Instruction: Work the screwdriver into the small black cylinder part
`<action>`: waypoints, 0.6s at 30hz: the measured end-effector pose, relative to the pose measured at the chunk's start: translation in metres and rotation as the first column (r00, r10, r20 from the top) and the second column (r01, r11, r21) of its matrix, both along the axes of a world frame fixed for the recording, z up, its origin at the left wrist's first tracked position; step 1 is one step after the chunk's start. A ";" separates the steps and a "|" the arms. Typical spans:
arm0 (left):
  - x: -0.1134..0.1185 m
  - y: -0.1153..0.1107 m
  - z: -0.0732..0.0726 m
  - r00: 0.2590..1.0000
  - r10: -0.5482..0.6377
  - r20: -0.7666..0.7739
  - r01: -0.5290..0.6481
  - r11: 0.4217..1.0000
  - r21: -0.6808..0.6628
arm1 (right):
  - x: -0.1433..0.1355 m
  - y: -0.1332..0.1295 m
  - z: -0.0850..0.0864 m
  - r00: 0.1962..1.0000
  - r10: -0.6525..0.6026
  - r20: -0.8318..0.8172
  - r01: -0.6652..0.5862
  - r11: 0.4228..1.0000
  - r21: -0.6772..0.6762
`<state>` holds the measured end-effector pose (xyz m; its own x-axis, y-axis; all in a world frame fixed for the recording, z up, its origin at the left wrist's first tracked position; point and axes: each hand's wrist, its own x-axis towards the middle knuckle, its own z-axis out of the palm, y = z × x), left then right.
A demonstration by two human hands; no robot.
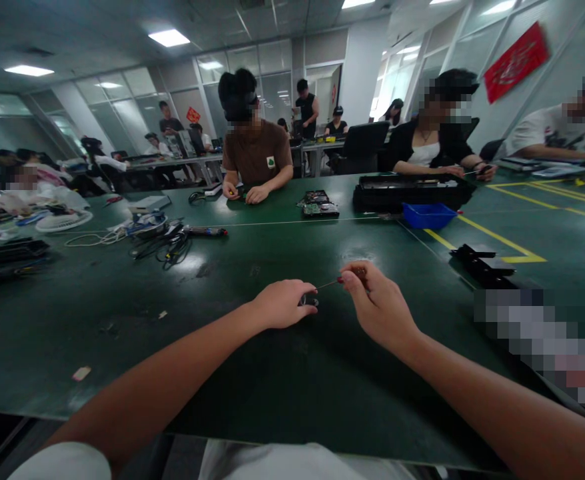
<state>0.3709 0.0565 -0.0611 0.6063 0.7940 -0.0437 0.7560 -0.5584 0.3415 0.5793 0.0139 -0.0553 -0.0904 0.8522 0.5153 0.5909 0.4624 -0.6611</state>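
Note:
My left hand (282, 304) is over the green table (252, 373), its thumb and fingers curled around a small dark part with a silvery ring-like edge (303, 301). Most of that part is hidden by the fingers, so its kind cannot be made out. In my right hand (383, 307) is a thin screwdriver (328, 285), pinched near its red end; the palm covers the rest of the handle. Its metal shaft points left, and the tip reaches the fingers of my left hand. Whether the tip touches the small part cannot be seen.
Black cables (175, 247) and a white cord lie left. Opened drives (318, 203) sit ahead, with a blue tray (429, 216) beside a long black casing (412, 192). Another black piece (482, 265) is at the right. Co-workers sit across the table.

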 end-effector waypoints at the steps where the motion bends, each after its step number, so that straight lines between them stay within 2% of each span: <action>1: 0.003 0.002 -0.001 0.999 -0.016 -0.030 0.017 1.000 0.012 | 0.000 0.000 0.000 1.000 0.001 0.002 -0.001 1.000 0.002; 4: 0.008 0.006 -0.003 0.996 -0.047 -0.075 0.048 0.999 0.010 | 0.000 0.001 0.000 1.000 0.000 0.011 0.000 1.000 0.000; 9: 0.005 0.009 -0.004 0.997 -0.055 -0.049 0.055 0.998 -0.003 | 0.000 0.001 0.001 1.000 -0.012 0.017 0.012 1.000 -0.012; 14: -0.012 0.013 -0.003 1.000 -0.003 -0.010 0.003 1.000 -0.008 | 0.000 0.000 0.002 1.000 -0.002 0.009 0.002 1.000 -0.025; 18: -0.036 0.019 0.004 0.984 0.123 0.127 -0.118 0.992 -0.046 | 0.000 0.001 0.002 1.000 0.001 0.009 -0.001 0.999 -0.037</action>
<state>0.3347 0.0752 -0.0573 0.5091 0.8607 -0.0029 0.7646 -0.4507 0.4607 0.5788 0.0151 -0.0528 -0.0958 0.8704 0.4830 0.5966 0.4386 -0.6721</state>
